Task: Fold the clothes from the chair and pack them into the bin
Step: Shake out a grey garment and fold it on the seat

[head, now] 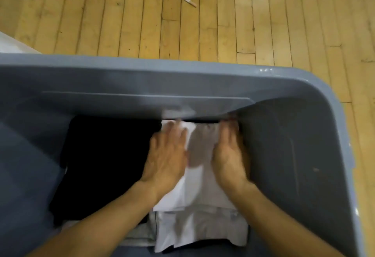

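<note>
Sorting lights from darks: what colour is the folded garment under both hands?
White garment; clearest in the head view.

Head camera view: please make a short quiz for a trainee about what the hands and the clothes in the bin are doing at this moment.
1. True or false: both hands are inside the grey bin.
2. Which garment do the left hand and the right hand touch?
A. the black garment
B. the white folded garment
C. neither
3. Fill in: the black garment lies to the ____ of the white folded garment in this view.

Key
1. True.
2. B. The left hand lies flat on it, the right hand is against its right edge.
3. Left.
</note>
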Motion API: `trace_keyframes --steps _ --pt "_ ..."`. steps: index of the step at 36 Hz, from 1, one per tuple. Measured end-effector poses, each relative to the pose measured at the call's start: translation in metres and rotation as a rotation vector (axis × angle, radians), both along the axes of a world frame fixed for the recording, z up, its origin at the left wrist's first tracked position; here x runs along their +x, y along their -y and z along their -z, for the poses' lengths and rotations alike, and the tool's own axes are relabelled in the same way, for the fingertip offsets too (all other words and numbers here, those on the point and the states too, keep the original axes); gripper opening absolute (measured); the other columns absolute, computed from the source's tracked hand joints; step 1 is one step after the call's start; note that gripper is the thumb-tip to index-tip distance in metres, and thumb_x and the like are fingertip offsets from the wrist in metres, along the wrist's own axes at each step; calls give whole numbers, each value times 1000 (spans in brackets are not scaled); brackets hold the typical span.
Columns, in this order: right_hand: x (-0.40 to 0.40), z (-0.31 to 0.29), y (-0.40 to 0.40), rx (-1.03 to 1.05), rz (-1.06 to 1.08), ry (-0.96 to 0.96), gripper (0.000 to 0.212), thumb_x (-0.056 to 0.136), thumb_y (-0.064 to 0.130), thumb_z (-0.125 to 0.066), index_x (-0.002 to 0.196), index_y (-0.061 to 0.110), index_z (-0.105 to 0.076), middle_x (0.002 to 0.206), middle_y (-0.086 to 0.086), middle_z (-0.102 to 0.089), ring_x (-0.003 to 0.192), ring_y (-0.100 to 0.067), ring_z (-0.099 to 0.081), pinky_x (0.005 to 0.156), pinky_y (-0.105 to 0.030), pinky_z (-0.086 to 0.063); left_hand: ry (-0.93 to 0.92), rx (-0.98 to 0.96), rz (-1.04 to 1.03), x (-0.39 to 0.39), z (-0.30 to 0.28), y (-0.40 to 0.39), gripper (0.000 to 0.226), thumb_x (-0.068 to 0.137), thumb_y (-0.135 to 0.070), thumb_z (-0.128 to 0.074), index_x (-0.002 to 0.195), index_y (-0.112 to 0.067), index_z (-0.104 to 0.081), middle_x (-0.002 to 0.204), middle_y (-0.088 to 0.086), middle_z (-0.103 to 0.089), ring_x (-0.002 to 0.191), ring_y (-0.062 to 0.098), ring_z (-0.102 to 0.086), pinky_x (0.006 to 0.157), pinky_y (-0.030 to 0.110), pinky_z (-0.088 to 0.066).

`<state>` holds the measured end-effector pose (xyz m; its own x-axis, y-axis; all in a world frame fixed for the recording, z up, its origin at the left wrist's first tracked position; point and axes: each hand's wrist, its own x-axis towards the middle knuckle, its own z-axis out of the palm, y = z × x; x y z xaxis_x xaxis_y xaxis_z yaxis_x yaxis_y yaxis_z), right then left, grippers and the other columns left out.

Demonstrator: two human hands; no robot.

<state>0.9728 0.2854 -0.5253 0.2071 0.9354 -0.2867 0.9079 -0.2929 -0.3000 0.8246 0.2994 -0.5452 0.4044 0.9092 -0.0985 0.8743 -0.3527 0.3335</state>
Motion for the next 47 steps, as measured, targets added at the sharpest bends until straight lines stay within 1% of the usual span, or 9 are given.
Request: trace_keyframes --steps 3,8,12,17,25,29,38,43,47 --pt "-4 12 18 -103 -353 -73 88 67 20 -82 139 -4 -37 147 -21 -32 133 -33 -37 100 -49 -43 -135 -149 298 -4 11 9 76 82 -50 -37 143 -6 -24 153 18 -25 142 34 -13 110 49 -18" --pt "22 10 13 -537 -497 -32 113 84 36 -68 146 12 23 154 -7 29 142 -21 24 113 -29 14 -360 -501 277 -7 11 0 102 88 -61 -44 140 -13 29 139 4 42 132 24 38 113 44 18" --pt "1 -52 0 -404 -591 -79 114 85 44 -65 135 14 33 145 -1 38 135 -16 34 116 -32 14 -295 -376 163 -25 -37 10 99 89 -56 -50 140 -16 26 142 4 38 135 27 33 110 44 19" --pt "-47 -221 -40 -25 -730 -171 101 86 51 -59 139 20 23 152 3 24 140 -14 28 113 -29 17 -177 -21 -4 -104 -192 -7 92 74 -47 -65 145 -6 -22 152 21 -25 141 38 -17 112 54 -17" --pt "-199 -462 -86 227 -940 -219 88 81 63 -41 148 18 -5 158 -9 -9 146 -26 -1 115 -41 -1 -221 252 -316 -277 -451 -14 71 85 -48 -35 145 -11 -24 157 13 -15 146 22 8 115 41 0" --pt "-320 -526 -84 314 -1114 -247 83 83 64 -31 148 21 -1 158 -6 0 144 -19 10 117 -41 4 -272 318 -540 -383 -530 20 67 83 -46 -35 140 -10 -33 152 18 -25 143 35 -14 112 51 -12" --pt "-539 -513 6 18 -1323 -305 70 96 47 -43 151 26 -7 158 8 9 145 -11 14 120 -33 -1 -455 131 -847 -577 -477 163 77 59 -28 -84 125 -1 -57 139 25 -44 129 40 -31 95 60 -39" --pt "-626 -477 54 -220 -1331 -165 52 99 39 -40 146 28 -20 140 4 -42 126 -16 -42 99 -32 -39 -210 5 -973 -642 -438 228 34 71 -30 -76 98 -15 -62 83 3 -64 66 17 -60 58 35 -55" --pt "-672 -450 68 -282 -1248 -77 58 99 38 -40 147 29 -10 123 6 -56 108 -15 -56 79 -30 -46 1 -206 -963 -658 -410 239 69 73 -34 -78 130 -18 -41 83 -2 -65 64 11 -62 55 31 -56"
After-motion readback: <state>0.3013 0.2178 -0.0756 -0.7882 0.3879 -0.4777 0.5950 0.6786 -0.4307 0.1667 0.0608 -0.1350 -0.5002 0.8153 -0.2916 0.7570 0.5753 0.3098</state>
